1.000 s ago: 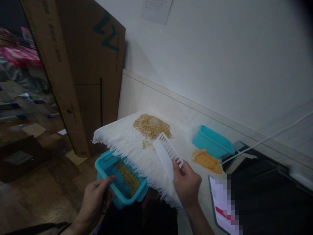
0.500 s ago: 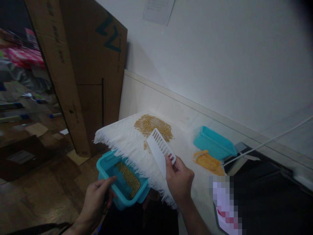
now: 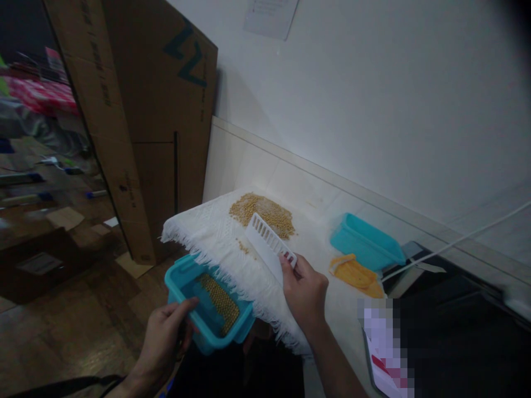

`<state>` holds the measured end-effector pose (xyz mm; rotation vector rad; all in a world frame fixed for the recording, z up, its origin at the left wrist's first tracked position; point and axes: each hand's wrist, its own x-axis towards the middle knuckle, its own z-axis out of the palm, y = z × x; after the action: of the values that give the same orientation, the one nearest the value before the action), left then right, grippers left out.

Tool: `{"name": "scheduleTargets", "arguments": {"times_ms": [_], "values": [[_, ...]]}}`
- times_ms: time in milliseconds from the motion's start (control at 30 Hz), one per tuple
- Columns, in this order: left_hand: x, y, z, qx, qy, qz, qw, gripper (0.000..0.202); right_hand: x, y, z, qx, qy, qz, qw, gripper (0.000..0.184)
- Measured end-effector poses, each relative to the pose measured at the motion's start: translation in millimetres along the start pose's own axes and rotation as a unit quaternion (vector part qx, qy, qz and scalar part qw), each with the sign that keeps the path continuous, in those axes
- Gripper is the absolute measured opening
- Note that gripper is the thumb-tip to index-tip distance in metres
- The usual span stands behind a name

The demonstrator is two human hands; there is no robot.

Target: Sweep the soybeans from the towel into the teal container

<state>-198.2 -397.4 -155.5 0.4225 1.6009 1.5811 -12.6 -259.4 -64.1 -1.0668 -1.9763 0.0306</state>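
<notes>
My left hand [image 3: 164, 337] grips the near rim of a teal plastic tub [image 3: 182, 276], held just below the fringed edge of a white towel [image 3: 211, 235]. Tan beans [image 3: 219, 301] lie inside the tub. My right hand [image 3: 305, 293] is closed on a white slotted plastic scraper [image 3: 265, 246], whose blade rests on the towel. A heap of tan beans [image 3: 263, 210] sits on the towel just behind the scraper. A few loose beans [image 3: 243, 247] lie in front of the blade.
A second teal tub [image 3: 367, 243] and an orange lid [image 3: 354, 273] sit on the counter to the right. A white cable [image 3: 456, 240] crosses there. A tall cardboard box [image 3: 145, 105] leans at the left. A dark surface [image 3: 456, 326] lies at lower right.
My right hand has slid the scraper to the left across the towel, toward the fringed edge. The tub and my left hand have stayed in place.
</notes>
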Motion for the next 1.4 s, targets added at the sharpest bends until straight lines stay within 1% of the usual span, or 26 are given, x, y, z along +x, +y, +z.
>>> {"name": "scheduleTargets", "arguments": {"times_ms": [67,167,300,533,633,967,1033,1200,1400], "values": [[0.5,-1.6,-0.2,-0.007,-0.008,-0.009,1.0,0.051,4.5,2.9,-0.6,-0.019,0.004,0.003,1.0,0.028],[1.2,-3.2,-0.2,-0.009,-0.008,-0.019,1.0,0.051,8.5,5.7,1.3,-0.033,-0.01,0.002,0.999,0.028],[1.5,-3.0,-0.6,-0.003,-0.006,-0.011,1.0,0.053,6.6,4.4,3.3,-0.026,-0.024,0.001,0.999,0.028],[2.2,-2.4,-0.4,-0.006,-0.018,-0.012,1.0,0.052,4.1,8.0,1.7,-0.034,0.007,-0.014,0.999,0.029],[2.0,-2.1,-0.6,-0.003,-0.013,-0.014,1.0,0.05,4.4,9.4,2.7,-0.044,-0.009,-0.011,0.999,0.031],[0.8,-3.8,-1.8,-0.009,-0.018,-0.01,1.0,0.05,4.5,-4.7,-0.7,0.016,-0.05,-0.007,0.999,0.028],[0.3,-3.3,-2.0,-0.003,-0.017,-0.006,1.0,0.05,3.6,-4.6,-1.2,0.032,-0.057,-0.002,0.998,0.028],[0.7,-3.7,-2.9,0.001,-0.012,-0.009,1.0,0.05,0.2,0.4,-0.6,0.04,-0.048,0.0,0.998,0.029],[-0.3,-1.4,-1.5,0.001,-0.015,-0.008,1.0,0.049,-4.0,1.0,-1.7,0.07,-0.063,0.008,0.996,0.029]]}}
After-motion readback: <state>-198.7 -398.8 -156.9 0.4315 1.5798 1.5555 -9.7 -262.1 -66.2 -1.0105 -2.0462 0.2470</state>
